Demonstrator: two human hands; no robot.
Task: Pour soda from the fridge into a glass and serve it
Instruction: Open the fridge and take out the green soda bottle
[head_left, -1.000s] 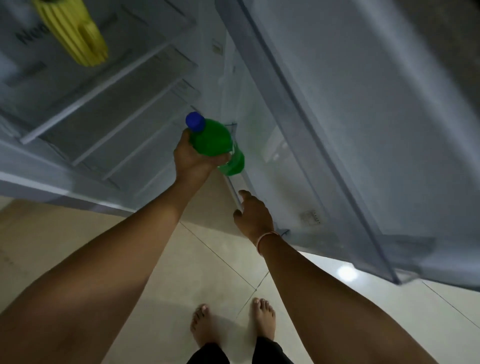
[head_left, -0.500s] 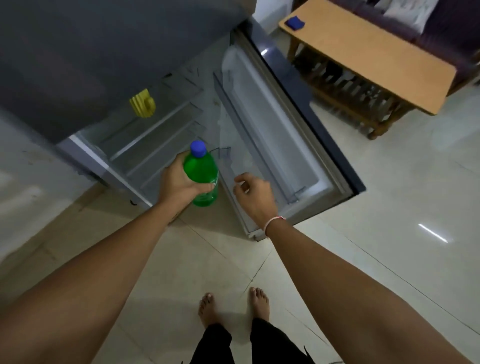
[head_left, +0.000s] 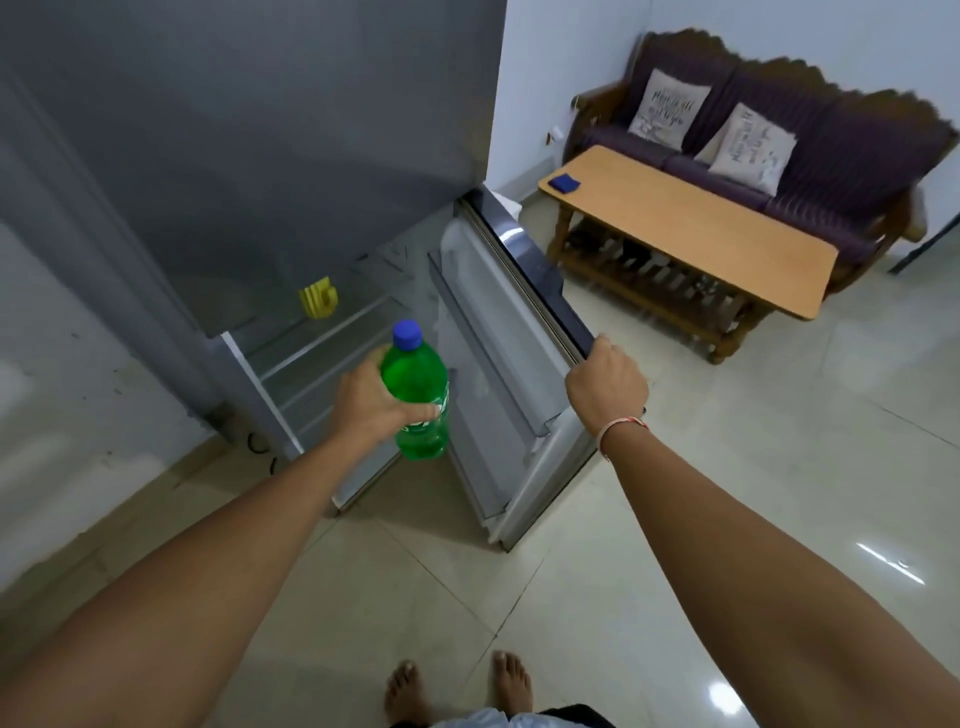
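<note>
Bottle full, heavy, likely slick; left hand wraps mid-body, right hand fingers clamp door edge.

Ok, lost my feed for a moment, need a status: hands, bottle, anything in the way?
Left hand shut on bottle, cap on, upright. Right hand gripping fridge door edge, door open. No glass in view. Path to table looks clear.

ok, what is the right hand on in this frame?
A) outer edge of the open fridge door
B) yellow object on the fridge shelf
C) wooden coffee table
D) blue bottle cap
A: the right hand grips the outer edge of the open grey fridge door, while the left hand holds the green plastic soda bottle.
</note>
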